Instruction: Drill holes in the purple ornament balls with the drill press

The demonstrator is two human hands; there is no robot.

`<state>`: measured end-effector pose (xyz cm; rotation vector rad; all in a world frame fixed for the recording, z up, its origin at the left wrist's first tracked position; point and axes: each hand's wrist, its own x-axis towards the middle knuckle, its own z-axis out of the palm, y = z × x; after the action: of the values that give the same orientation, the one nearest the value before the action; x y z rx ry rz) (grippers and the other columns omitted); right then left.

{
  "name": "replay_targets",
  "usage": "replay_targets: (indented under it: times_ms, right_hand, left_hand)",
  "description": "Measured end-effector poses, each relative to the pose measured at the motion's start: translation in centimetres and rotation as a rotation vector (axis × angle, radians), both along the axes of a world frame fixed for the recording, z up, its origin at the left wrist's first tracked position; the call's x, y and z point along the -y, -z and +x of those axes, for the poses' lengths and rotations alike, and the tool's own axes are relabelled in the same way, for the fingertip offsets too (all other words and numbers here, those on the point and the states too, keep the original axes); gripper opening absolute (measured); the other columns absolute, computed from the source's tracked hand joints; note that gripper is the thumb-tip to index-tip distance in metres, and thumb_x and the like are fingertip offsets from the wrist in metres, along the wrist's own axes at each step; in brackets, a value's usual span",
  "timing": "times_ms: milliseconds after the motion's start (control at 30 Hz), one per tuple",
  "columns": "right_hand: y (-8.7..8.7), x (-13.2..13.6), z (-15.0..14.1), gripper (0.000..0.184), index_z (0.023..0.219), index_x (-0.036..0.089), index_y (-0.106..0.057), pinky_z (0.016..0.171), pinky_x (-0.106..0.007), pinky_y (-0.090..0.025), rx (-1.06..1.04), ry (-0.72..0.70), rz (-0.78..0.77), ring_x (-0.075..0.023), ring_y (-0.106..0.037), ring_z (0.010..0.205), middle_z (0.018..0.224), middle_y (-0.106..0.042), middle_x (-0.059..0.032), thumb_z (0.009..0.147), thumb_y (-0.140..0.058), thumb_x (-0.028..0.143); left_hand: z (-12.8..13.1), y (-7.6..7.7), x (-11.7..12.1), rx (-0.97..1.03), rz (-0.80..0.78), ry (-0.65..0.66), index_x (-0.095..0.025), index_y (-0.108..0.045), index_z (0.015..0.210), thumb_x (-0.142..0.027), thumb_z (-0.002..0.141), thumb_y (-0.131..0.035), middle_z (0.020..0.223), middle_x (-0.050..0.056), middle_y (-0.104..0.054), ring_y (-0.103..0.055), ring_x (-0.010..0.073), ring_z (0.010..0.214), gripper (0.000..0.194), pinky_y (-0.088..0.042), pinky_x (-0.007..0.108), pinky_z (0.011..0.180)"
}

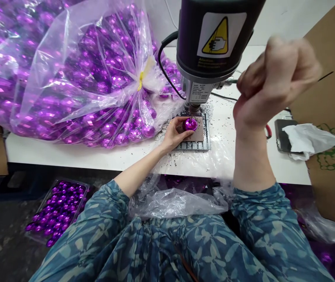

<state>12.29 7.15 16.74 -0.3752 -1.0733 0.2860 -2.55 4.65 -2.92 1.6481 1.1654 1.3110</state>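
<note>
My left hand [174,133] pinches a shiny purple faceted ball [190,124] between thumb and fingers. The ball sits on a brown board [197,136], which lies on the slotted metal base [193,146] of a drill press [211,43]. The bit comes down onto the top of the ball, and I cannot tell how deep it reaches. Raised to the right of the machine, my right hand [276,78] is closed in a fist round the drill press lever [231,82]. Most of the lever is hidden by the fingers.
A big tied clear bag [96,86] of purple balls fills the left of the white table [96,156]. Dark shavings surround the base. A phone [283,135] with a white tissue [311,139] lies right, beside a cardboard box [328,102]. A clear tub [58,209] of balls stands lower left.
</note>
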Motion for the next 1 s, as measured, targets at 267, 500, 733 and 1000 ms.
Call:
replay_targets:
  times_ms: [267,500,733,1000]
  right_hand:
    - [-2.4,-1.0,0.2,0.065,0.058,0.021,-0.033,0.037,-0.024,-0.009,-0.032,-0.160,-0.059,-0.0023,-0.028,0.033,0.040,-0.029,0.0111,0.066,-0.078,0.067]
    - [-2.2,-0.9,-0.1,0.061,0.058,0.019,-0.034,0.036,-0.022,-0.013,-0.025,-0.142,-0.046,-0.0015,-0.027,0.034,0.044,-0.029,0.0100,0.076,-0.079,0.057]
    - [-2.3,-0.9,0.2,0.078,0.057,0.020,-0.024,0.034,-0.024,-0.011,-0.010,-0.100,-0.063,-0.0016,-0.023,0.032,0.042,-0.020,0.0094,0.067,-0.077,0.075]
    - [-1.9,-0.5,0.4,0.069,0.057,0.018,-0.030,0.038,-0.025,-0.013,0.011,-0.110,-0.058,-0.0018,-0.027,0.033,0.042,-0.029,0.0090,0.074,-0.076,0.068]
  left_hand:
    - [-3.3,-5.9,8.4,-0.434,-0.023,0.615,-0.023,-0.071,0.103,-0.059,0.086,-0.082,0.097,0.006,-0.077,-0.072,0.0240,0.087,0.041,-0.060,0.040,0.077]
    - [-6.9,-5.5,-0.1,-0.415,-0.026,0.155,-0.022,-0.072,0.105,-0.038,0.106,-0.057,0.103,0.010,-0.076,-0.071,0.0245,0.093,0.022,-0.061,0.046,0.089]
    - [-8.3,-0.5,-17.8,-0.294,0.003,-0.271,-0.024,-0.071,0.094,-0.021,0.075,-0.080,0.106,0.015,-0.071,-0.059,0.0424,0.126,0.021,-0.039,0.064,0.123]
    - [-8.1,-1.4,-18.4,-0.301,0.047,-0.150,-0.022,-0.075,0.095,-0.020,0.076,-0.083,0.095,0.007,-0.078,-0.073,0.0337,0.108,0.020,-0.054,0.049,0.109]
